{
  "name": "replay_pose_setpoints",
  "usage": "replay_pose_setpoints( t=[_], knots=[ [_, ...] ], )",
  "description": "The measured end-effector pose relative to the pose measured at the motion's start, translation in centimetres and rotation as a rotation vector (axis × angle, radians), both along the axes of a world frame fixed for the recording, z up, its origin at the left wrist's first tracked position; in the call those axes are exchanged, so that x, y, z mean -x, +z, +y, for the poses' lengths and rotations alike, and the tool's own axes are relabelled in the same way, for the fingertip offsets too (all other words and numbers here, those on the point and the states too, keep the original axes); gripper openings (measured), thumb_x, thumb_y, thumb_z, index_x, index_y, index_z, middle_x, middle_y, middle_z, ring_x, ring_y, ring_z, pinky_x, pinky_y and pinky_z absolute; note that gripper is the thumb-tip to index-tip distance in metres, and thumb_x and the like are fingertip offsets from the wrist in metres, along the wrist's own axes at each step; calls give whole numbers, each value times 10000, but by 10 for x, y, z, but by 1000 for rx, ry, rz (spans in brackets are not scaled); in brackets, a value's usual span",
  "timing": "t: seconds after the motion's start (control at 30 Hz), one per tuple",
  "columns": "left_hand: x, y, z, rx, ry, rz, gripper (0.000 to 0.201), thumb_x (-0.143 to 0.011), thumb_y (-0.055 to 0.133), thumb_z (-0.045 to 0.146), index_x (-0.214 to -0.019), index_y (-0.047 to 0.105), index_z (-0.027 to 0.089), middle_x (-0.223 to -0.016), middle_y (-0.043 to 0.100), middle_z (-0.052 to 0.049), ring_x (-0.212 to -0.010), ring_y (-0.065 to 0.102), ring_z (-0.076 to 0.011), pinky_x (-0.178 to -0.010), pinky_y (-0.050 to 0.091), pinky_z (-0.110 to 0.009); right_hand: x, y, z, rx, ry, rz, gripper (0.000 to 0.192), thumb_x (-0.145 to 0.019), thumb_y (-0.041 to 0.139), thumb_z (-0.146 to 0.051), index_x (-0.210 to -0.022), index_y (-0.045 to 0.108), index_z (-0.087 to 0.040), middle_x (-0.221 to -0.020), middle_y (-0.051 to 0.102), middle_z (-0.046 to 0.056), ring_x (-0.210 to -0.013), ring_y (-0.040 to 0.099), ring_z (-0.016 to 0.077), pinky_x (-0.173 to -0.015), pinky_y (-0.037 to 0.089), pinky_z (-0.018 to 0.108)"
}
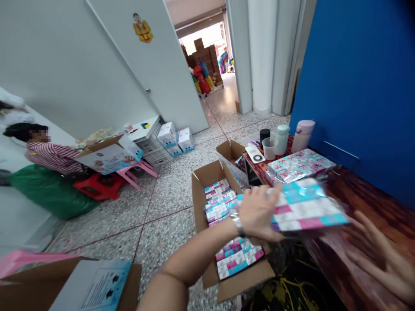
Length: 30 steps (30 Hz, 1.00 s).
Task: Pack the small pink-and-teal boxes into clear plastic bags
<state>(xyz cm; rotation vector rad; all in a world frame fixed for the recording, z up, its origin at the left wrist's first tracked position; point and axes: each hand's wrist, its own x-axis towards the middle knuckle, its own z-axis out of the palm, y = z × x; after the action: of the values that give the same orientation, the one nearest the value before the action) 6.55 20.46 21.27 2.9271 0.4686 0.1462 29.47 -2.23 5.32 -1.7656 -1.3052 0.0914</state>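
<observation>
My left hand (259, 211), with a watch on the wrist, grips one end of a plastic-wrapped pack of small boxes (308, 205) in blue, white and pink. The pack is held level above the table's near edge and is slightly blurred. My right hand (376, 246) is off the pack's other end, its fingers stretched out and apart over the dark red table (392, 216). Below my left arm stands an open carton (201, 194) filled with rows of similar small boxes (240, 255). A second wrapped pack (301, 164) lies on the table.
Two bottles (282, 139), a plastic cup (269, 149) and a white device (255, 154) stand at the table's far end. Another open carton (110, 285) is at the lower left. A person in a striped top (55, 155) sits at the left beside a carton on a pink stool (136, 172).
</observation>
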Motion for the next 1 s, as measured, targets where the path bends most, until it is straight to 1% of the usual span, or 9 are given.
replay_pose_setpoints(
  t=[0.1, 0.2, 0.3, 0.4, 0.53, 0.67, 0.77, 0.87, 1.0],
  knots=[
    [58, -2, 60, -67, 252, 74, 1230, -535, 666, 693, -1500, 128, 152, -1234, 473, -195, -1057, 470, -378, -886, 384, -489, 12, -29, 18, 154, 126, 111, 800, -810, 550, -489, -1504, 165, -383, -1384, 513, 94, -1115, 595, 337, -798, 609, 454],
    [100, -29, 119, -216, 506, 226, 1146, -588, 674, 590, -1496, 139, 138, -1259, 455, -211, -1081, 451, -397, -889, 353, -494, 23, -55, 11, 289, 154, -14, 755, -871, 511, -439, -1517, 141, -312, -1352, 545, 111, -1110, 609, 314, -904, 554, 478],
    [117, -71, 166, -287, 568, 364, 1140, -592, 683, 517, -1496, 111, 124, -1304, 412, -232, -1115, 421, -412, -906, 313, -507, 31, -72, 0, 319, 127, -182, 704, -904, 482, -430, -1513, 180, -247, -1375, 516, 128, -1176, 566, 308, -971, 494, 487],
    [112, -109, 197, -268, 504, 426, 1135, -605, 683, 471, -1498, 81, 115, -1292, 419, -231, -1117, 414, -402, -927, 281, -504, 39, -78, -2, 276, 85, -273, 673, -908, 488, -400, -1503, 223, -230, -1376, 507, 133, -1192, 546, 312, -976, 475, 485],
    [96, -140, 228, -222, 427, 418, 1136, -610, 688, 417, -1505, 41, 151, -1361, 371, -214, -1164, 381, -392, -972, 236, -491, 49, -78, 2, 232, 87, -347, 639, -910, 483, -354, -1496, 252, -243, -1349, 531, 125, -1167, 553, 320, -963, 462, 494],
    [99, -165, 252, -145, 448, 419, 1155, -605, 686, 433, -1502, 41, 97, -1402, 328, -245, -1208, 343, -412, -993, 229, -489, 51, -77, 1, 258, 74, -364, 640, -906, 484, -358, -1495, 260, -246, -1314, 557, 117, -1129, 570, 323, -946, 467, 497],
    [112, -191, 259, -47, 473, 428, 1180, -596, 690, 481, -1503, 49, 82, -1419, 334, -238, -1234, 345, -395, -1024, 229, -463, 51, -80, -1, 270, 73, -362, 640, -902, 483, -347, -1496, 259, -264, -1301, 566, 106, -1117, 574, 321, -938, 468, 498],
    [122, -219, 261, 84, 492, 443, 1193, -563, 714, 540, -1504, 113, 118, -1448, 343, -206, -1269, 358, -372, -1050, 239, -428, 50, -83, -3, 287, 77, -358, 637, -900, 482, -342, -1495, 262, -282, -1316, 559, 89, -1126, 571, 319, -936, 470, 491],
    [122, -241, 270, 254, 573, 425, 1044, -650, 625, 668, -1480, 230, 172, -1453, 374, -190, -1314, 351, -383, -1055, 255, -476, 51, -83, -4, 305, 71, -355, 637, -897, 488, -337, -1493, 270, -285, -1333, 552, 76, -1137, 568, 322, -940, 468, 486]
  ],
)
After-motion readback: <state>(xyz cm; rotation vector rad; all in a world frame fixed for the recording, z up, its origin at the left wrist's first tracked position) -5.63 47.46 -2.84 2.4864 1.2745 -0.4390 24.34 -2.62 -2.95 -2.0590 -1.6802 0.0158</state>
